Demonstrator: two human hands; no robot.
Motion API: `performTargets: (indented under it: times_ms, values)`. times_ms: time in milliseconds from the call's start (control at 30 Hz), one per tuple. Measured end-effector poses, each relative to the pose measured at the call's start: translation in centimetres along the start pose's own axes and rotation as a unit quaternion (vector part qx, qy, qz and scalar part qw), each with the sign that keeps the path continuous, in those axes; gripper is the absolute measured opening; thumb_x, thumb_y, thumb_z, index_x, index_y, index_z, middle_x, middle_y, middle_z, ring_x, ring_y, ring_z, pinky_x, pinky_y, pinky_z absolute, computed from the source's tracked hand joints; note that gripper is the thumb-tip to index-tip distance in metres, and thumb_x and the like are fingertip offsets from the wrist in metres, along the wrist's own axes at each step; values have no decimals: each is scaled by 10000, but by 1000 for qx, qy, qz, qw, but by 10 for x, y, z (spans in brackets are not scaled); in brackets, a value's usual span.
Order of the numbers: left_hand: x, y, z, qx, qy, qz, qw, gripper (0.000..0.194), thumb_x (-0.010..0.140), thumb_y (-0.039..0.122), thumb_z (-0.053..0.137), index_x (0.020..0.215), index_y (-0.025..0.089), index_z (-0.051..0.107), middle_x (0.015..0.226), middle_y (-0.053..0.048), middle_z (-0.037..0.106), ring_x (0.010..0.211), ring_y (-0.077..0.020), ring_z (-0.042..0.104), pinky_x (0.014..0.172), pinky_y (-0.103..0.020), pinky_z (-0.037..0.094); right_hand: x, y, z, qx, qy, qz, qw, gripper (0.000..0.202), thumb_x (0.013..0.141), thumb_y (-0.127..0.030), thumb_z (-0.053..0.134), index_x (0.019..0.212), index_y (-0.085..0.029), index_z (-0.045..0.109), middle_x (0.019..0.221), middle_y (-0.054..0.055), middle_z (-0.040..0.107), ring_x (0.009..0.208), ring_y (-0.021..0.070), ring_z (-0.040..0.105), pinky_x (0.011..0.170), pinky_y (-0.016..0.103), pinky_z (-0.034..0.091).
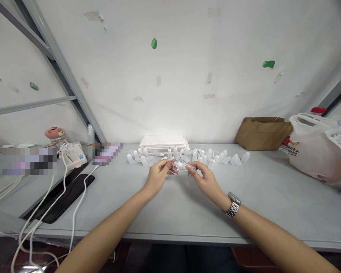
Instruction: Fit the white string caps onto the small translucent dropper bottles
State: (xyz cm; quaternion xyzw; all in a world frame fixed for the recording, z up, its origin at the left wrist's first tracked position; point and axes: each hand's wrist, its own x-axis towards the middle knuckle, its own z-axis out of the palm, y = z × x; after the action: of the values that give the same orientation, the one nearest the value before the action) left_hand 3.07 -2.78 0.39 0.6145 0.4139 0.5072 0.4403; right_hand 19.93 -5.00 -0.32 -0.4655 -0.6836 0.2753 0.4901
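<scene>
My left hand (159,176) and my right hand (206,180) meet over the middle of the grey table (184,216). Between them is a small translucent white bottle (182,166), its cap end near my left fingertips and its other end pinched in my right fingers. What exactly the left fingertips grip is too small to tell. Several similar bottles (211,163) stand or lie in a loose row just behind the hands. A stack of white sheets or flat boxes (163,141) lies behind them, against the wall.
An open brown paper bag (263,132) and a white plastic bag (315,151) stand at the right. At the left are a phone (106,153), a power strip (74,155), white cables (76,206), a black case (68,199) and a pink toy (53,132).
</scene>
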Motion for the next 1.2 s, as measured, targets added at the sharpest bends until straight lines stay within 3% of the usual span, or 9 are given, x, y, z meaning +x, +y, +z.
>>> performTargets:
  times_ms: [300,600,700,767,867,933,1067,1200]
  values:
    - [5,-8,-6,26,-74,2,997,307,766,429,507,622,179,610,571,-9,606,566,-145,595,597,-256,469,3,5,-4,-22,-30,-5,999,230,833,-388,472,818,-191,590,736,24,605,701,164,545,660,289,425]
    - [11,-10,-13,64,-107,-7,992,334,765,452,500,654,172,642,591,-29,623,592,-155,600,597,-266,472,6,5,-9,-42,-87,-3,995,239,835,-402,467,853,-194,584,706,15,592,688,159,539,656,294,416]
    - [20,-9,-25,78,-67,1,995,339,751,464,509,865,179,652,835,-64,656,792,-195,608,610,-269,486,11,7,-12,-18,-96,23,995,257,848,-424,437,867,-188,535,675,1,563,631,144,536,650,307,419]
    - [28,-8,-36,59,-21,4,998,390,757,478,489,986,183,604,1060,-88,605,917,-215,580,625,-281,498,15,8,-16,41,-75,59,995,266,848,-445,424,860,-186,485,705,0,564,605,131,549,652,316,431]
    - [38,-11,-51,88,93,-3,992,414,750,483,487,995,162,576,1039,-98,598,904,-212,571,646,-296,496,20,9,-22,165,-44,97,980,288,819,-469,458,912,-197,457,803,13,583,628,119,567,703,341,456]
    - [42,-16,-59,170,108,-9,979,364,743,433,507,973,162,584,945,-89,616,848,-208,577,678,-320,484,22,9,-24,235,-48,109,965,306,801,-466,484,973,-213,465,863,19,582,652,113,564,736,352,463]
    - [41,-32,-65,406,9,21,914,226,664,301,598,858,196,651,888,-91,624,909,-270,553,829,-399,407,22,6,-26,293,-85,126,944,258,791,-441,506,907,-210,512,924,36,576,674,110,564,771,356,461]
    - [39,-43,-67,476,-71,25,876,213,650,293,608,845,231,666,918,-95,640,949,-309,545,808,-394,402,21,2,-26,307,-75,137,939,258,770,-436,540,882,-206,508,905,51,611,677,131,584,789,389,456]
